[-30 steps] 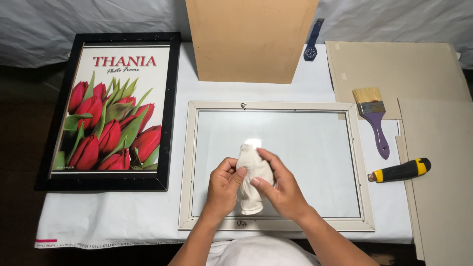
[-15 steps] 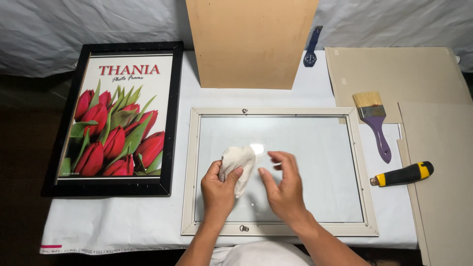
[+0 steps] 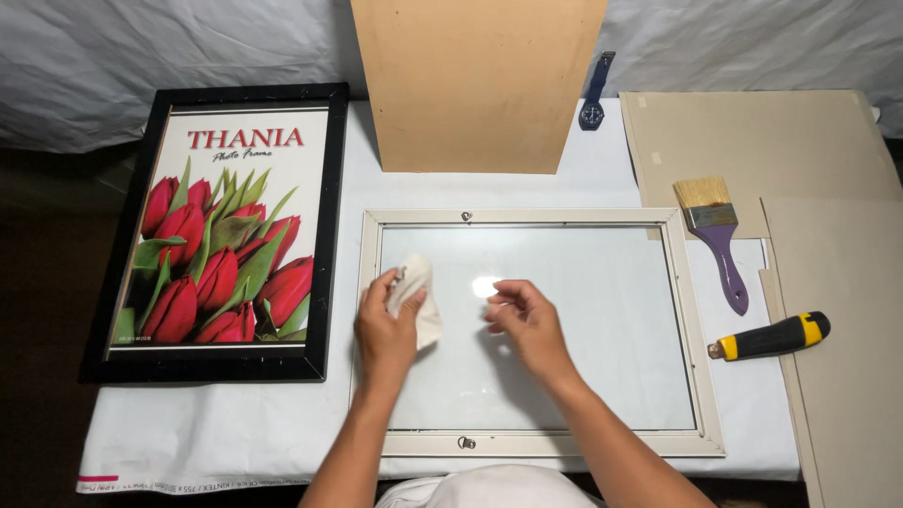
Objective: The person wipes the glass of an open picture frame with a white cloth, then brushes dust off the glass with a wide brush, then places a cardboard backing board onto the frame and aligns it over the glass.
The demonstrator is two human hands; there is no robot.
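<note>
Left hand [image 3: 384,325] clamps a white cloth [image 3: 417,299] on the glass of the cream picture frame [image 3: 691,320] (wiping step); right hand [image 3: 527,320], fingers loosely curled, empty, rests just beside it.

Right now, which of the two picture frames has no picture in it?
The cream frame under both hands: only bare glass inside, left hand pressing a cloth on it. The black frame holds red tulips.
</note>
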